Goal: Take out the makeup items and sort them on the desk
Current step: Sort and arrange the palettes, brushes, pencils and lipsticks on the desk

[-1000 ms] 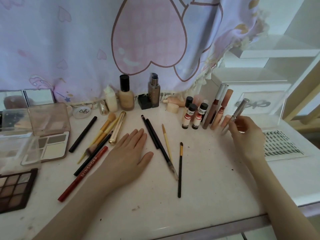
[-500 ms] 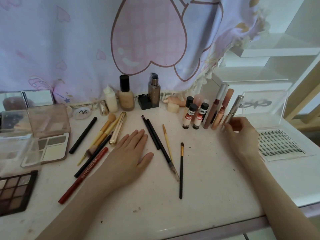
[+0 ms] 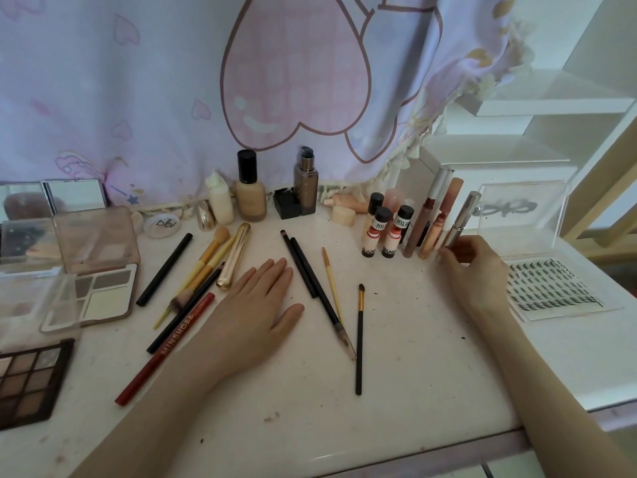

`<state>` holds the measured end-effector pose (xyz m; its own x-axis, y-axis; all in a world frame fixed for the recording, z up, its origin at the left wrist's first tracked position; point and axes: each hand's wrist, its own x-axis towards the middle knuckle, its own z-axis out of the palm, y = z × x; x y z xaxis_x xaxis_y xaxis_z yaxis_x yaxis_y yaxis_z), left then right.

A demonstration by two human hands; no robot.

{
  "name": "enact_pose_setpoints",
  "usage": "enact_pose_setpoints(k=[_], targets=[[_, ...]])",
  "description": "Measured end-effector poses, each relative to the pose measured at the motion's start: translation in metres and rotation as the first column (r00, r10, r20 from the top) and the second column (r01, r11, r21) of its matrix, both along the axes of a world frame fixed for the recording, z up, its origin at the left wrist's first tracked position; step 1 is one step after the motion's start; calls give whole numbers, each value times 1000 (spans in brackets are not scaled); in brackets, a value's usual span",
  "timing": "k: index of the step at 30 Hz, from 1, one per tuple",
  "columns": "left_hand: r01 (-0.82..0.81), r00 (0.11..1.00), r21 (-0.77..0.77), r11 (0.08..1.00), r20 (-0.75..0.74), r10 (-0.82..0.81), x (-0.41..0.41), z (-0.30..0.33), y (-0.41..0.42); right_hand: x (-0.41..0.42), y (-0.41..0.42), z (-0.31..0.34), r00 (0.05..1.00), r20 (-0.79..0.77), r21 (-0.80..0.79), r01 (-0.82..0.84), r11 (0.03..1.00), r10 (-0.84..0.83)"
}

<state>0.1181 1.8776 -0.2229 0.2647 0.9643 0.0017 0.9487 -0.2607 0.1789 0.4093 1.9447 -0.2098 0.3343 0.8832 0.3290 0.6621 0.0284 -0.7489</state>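
Observation:
My right hand [image 3: 472, 267] pinches the lower end of a silver tube [image 3: 463, 217], which stands upright on the white desk [image 3: 396, 391] beside two tall lip gloss tubes [image 3: 436, 215] and small Pink-labelled bottles [image 3: 382, 232]. My left hand [image 3: 255, 312] rests flat on the desk, fingers straight, among pencils and brushes: a red pencil [image 3: 165, 350], a gold tube [image 3: 234, 257], black pencils [image 3: 310, 274] and a small black brush [image 3: 359, 339].
Foundation bottles [image 3: 250, 191] line the back by the curtain. Open palettes [image 3: 96, 270] and a dark eyeshadow palette [image 3: 31, 377] sit at the left. A lash sheet [image 3: 555, 291] and clear box [image 3: 520, 215] lie at the right. The desk's front edge is near.
My right hand has brought the silver tube down and leftward from a tilted hold and stood it upright beside the lip glosses. My left hand has stayed put.

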Motion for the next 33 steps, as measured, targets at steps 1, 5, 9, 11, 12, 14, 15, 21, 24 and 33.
enact_pose_setpoints(k=[1,5,9,11,12,14,15,21,24,33], targets=[[1,1000,1,1000,0,-1,0,0,0,0,0,0,1000,1,-5,2,1000,-2],[7,1000,-2,1000,1,-7,0,1,0,1,1,0,1000,5,-14,10,1000,-10],[7,1000,-4,1000,2,-7,0,2,0,1,1,-1,1000,10,-19,9,1000,-9],[5,1000,-5,1000,1,-5,1,2,0,1,0,-1,1000,-5,-24,10,1000,-10],[4,1000,-8,1000,-2,-4,1,3,0,2,-2,-2,1000,-18,-29,11,1000,-12],[2,1000,-17,1000,-12,-2,1,3,0,2,-4,-2,999,-38,-39,20,999,-22],[3,1000,-22,1000,-21,-3,1,3,-1,3,-7,-1,999,-36,-45,25,999,-26],[11,1000,-16,1000,-26,-12,2,3,-2,-7,-36,-2,966,258,-33,17,999,-8],[22,1000,-14,1000,16,-22,0,4,-3,-27,-54,3,928,369,34,-78,996,59],[-208,944,413,887,322,71,-17,25,-4,-126,-41,27,700,423,-102,-594,798,576]])
